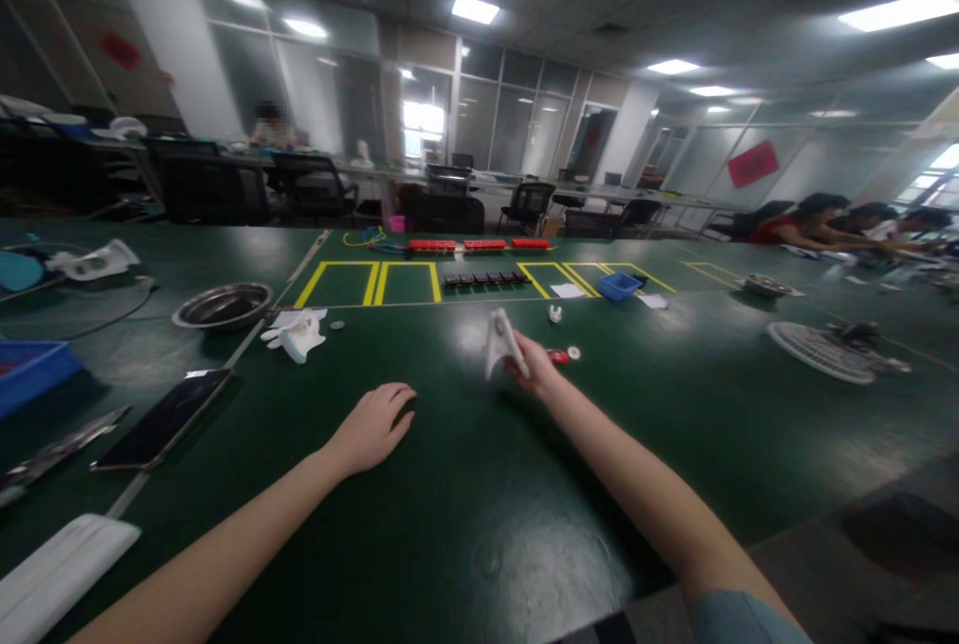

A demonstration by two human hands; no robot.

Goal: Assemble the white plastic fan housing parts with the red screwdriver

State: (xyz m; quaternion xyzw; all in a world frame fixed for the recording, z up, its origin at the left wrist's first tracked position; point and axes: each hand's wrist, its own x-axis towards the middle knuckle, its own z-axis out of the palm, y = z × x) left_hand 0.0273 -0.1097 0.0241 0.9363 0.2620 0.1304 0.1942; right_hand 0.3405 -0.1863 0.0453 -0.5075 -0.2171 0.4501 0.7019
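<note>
My right hand [533, 364] grips a white plastic part [500, 339] by its side and holds it a little above the green table [442, 544]. The part has a broad flared shape; its exact kind I cannot make out. Just beyond that hand are a red piece [558, 357] and a small white disc [573, 352], with a small white pronged piece [555, 314] farther off. My left hand [377, 424] lies palm down on the tabletop, fingers slightly apart, with nothing in it. A white and pale blue plastic piece [300, 334] sits beyond it to the left.
On the left are a metal bowl [223, 307], a phone [165, 419], pliers-like tools [67, 449] and a blue bin [34, 374]. Farther back stand a small blue tray [618, 287], black parts [486, 280] and red strips [483, 245]. A round fan grille [820, 351] lies right.
</note>
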